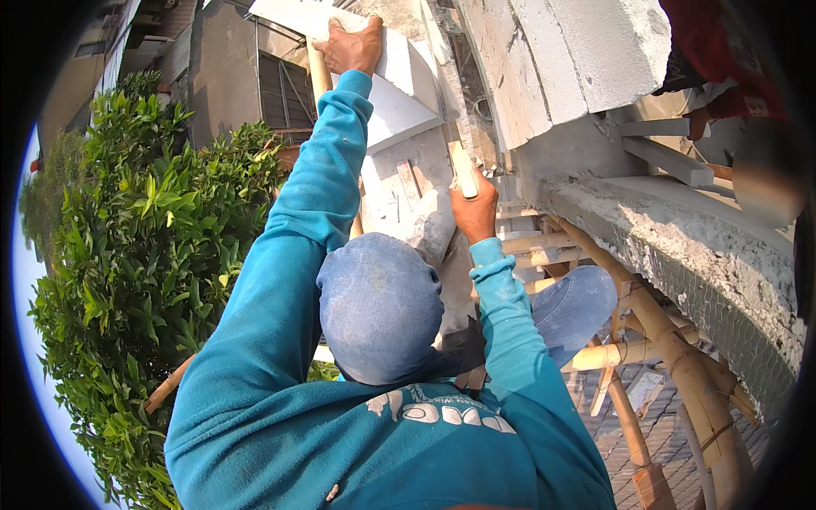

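- The pale block (399, 119) lay out ahead of the worker, beyond the bent knees, its white side face catching the sun.
- The left hand (350, 47) reached far out and rested on the block's top, thumb and fingers spread; I couldn't see it pinching anything.
- The right hand (476, 206), nearer the body, was wrapped around a light wooden handle (464, 170) just right of the block. What the handle ended in, I couldn't make out for certain.
- To my eye, the step in hand was steadying the block with one hand while the other kept a tool beside it.
- The next move, I judged, called for firm left-hand pressure and a controlled right wrist, with fingers clear of the tool's path.
- Larger pale blocks (552, 64) stood beyond, to the right.
- Bamboo poles (667, 340) crossed below the rough ledge (680, 238); a leafy shrub (153, 221) filled the left.
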The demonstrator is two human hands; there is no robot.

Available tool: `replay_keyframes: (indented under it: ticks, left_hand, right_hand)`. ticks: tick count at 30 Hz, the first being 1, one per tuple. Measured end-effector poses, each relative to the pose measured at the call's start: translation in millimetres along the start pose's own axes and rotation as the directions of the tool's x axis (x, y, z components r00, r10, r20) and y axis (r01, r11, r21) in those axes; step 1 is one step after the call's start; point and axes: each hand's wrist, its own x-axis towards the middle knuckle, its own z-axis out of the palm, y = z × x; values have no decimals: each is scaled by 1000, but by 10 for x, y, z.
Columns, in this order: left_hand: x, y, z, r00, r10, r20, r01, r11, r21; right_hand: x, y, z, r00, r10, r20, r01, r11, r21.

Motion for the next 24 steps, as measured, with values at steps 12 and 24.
replay_keyframes:
  ticks: [12,24]
  left_hand:
    - [5,4,69,1000,4,-4,-4,1000,-30]
    - [-59,-11,-43,1000,-18,7,18,1000,-6]
  right_hand:
    - [57,-398,-90,999,-14,47,13,1000,28]
    - [-13,-397,-96,999,-1,40,0,1000,19]
